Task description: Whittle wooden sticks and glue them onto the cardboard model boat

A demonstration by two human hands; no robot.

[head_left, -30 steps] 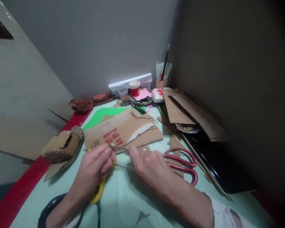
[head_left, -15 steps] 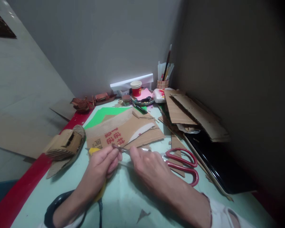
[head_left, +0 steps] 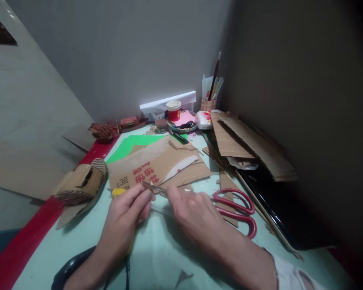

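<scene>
Blade work looks mid-stroke here: the left hand (head_left: 125,215), curled tight, pinches what seems a small scrap (head_left: 151,184) at its fingertips (mostly buried, so its shape is anyone's guess), and the right hand (head_left: 196,213), fist drawn in, appears to grip the red-handled scissors (head_left: 235,215) around the middle, a blade tip (head_left: 144,183) right at those fingers. How much is left, I can't tell. The scrap, a pale tan speck, shows by the near edge of the printed cardboard (head_left: 157,161), which is already cut into.
</scene>
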